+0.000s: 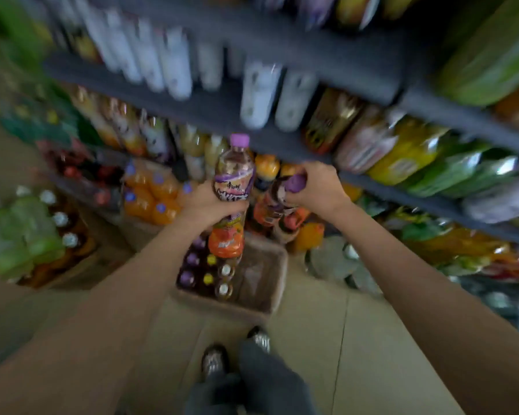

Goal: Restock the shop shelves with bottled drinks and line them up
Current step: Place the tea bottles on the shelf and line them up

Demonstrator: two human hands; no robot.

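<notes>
The view is motion-blurred. My left hand (pixel 213 205) grips a purple-capped bottle (pixel 235 166) around its lower body and holds it upright in front of the shelves. An orange-labelled bottle (pixel 226 241) shows just below that hand; whether the hand also holds it I cannot tell. My right hand (pixel 315 187) is wrapped over the purple cap of a second bottle (pixel 274 202), which hangs below the hand. Both bottles are above a cardboard box (pixel 264 307) on the floor that holds several more bottles (pixel 206 271).
Dark shelves (pixel 210 112) run across the view with white bottles above, juice bottles and snack bags (pixel 402 154) below. Orange bottle packs (pixel 150 193) and green shrink-wrapped packs (pixel 21 232) sit at the left on the floor. My feet (pixel 237 351) stand behind the box.
</notes>
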